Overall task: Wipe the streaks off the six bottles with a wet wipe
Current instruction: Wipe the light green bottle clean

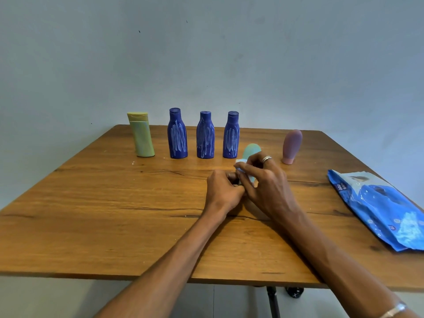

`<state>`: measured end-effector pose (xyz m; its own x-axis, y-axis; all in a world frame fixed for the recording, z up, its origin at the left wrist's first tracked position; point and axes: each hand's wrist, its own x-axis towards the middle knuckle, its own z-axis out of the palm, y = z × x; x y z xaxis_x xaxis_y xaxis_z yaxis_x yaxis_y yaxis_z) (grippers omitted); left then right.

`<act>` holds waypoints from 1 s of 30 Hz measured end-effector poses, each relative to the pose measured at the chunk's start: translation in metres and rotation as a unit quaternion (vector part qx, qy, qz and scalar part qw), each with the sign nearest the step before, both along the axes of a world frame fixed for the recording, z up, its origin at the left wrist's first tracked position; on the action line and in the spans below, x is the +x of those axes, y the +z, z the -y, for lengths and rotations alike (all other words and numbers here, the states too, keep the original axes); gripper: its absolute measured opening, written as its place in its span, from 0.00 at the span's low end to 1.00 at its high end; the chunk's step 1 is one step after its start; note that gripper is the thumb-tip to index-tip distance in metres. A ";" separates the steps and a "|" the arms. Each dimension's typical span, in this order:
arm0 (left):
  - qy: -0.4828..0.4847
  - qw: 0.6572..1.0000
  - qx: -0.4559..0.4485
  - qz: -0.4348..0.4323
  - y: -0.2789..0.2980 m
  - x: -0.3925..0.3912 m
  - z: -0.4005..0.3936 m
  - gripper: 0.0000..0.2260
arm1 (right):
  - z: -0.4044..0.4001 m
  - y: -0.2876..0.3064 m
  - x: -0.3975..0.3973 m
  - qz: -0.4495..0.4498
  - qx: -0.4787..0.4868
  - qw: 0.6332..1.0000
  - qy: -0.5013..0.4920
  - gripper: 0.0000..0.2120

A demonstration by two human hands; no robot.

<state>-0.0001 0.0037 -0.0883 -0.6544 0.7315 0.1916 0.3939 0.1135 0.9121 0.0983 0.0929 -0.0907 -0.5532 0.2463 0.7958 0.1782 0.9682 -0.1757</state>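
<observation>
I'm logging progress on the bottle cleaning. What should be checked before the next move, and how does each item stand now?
1. Teal bottle in both hands' grip: ok.
2. Wet wipe against the teal bottle under the right hand: ok.
3. Left hand steadying the lower end: ok.
4. Teal bottle streak-free: cannot tell, mostly hidden.
5. Three blue bottles clean: not ok, white streaks show.
6. Wipe pack within reach on the table: ok.

wooden table [91,214]; pale wall [206,53]; black table leg [273,301]
</observation>
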 end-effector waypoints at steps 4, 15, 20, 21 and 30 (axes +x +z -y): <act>0.026 0.999 0.013 0.038 -0.001 -0.002 -0.002 0.09 | 0.003 0.001 0.004 0.034 -0.011 0.999 0.040 0.12; 0.010 0.991 0.080 0.110 -0.006 -0.005 -0.005 0.12 | 0.002 0.004 0.010 0.012 -0.026 0.998 0.048 0.15; -0.021 0.969 0.123 0.215 -0.002 -0.001 -0.004 0.11 | -0.014 0.003 0.014 -0.075 -0.096 0.993 0.008 0.13; -0.021 0.969 0.117 0.216 -0.001 -0.001 -0.003 0.11 | -0.017 0.004 0.016 -0.088 -0.129 0.988 0.011 0.13; -0.036 0.975 0.095 0.198 -0.003 -0.004 -0.003 0.13 | -0.013 0.001 0.018 -0.072 -0.107 0.990 0.060 0.14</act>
<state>-0.0039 0.0070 -0.0916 -0.6528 0.7543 0.0703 0.0075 -0.0864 0.9962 0.1168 0.1060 -0.0895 -0.4738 0.3576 0.8048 0.0226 0.9185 -0.3948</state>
